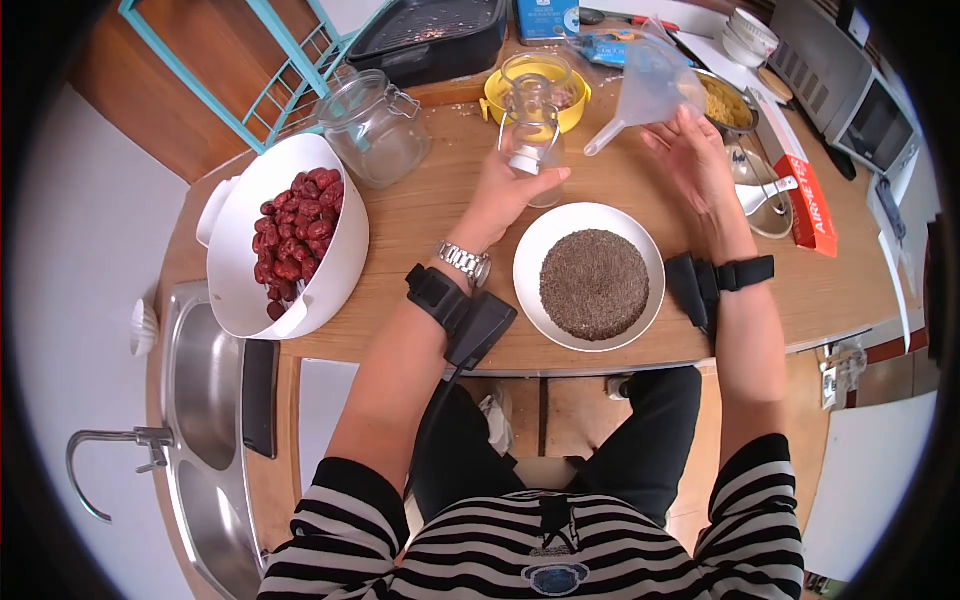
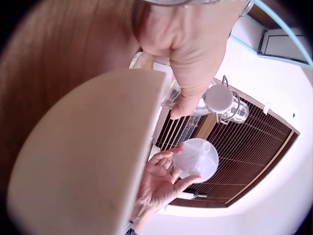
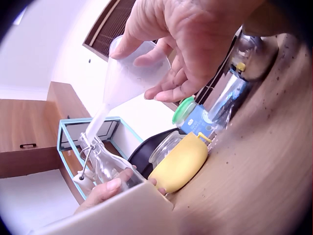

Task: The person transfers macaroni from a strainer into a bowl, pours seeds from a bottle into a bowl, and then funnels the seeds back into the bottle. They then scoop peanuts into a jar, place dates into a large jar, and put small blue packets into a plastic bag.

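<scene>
The clear glass bottle (image 3: 111,165), its white stopper (image 1: 525,159) hanging on wire, is at eleven o'clock from the seed bowl (image 1: 531,308); the left hand (image 1: 510,200) curls round it. The right hand (image 1: 692,165), partly open, grips a translucent funnel (image 1: 655,85) toward one o'clock.

Left fingers (image 1: 546,181) partly hidden by bottle (image 1: 537,112), black tray (image 1: 435,62) cut off, blue box (image 1: 547,22) lettering unreadable

Dates (image 1: 295,235) are lying in the basin (image 1: 347,265) on the bench (image 1: 400,240); right of it, the plate (image 1: 529,250) is holding seeds (image 1: 595,285). Behind the basin, the jar (image 1: 378,140) is standing.
</scene>
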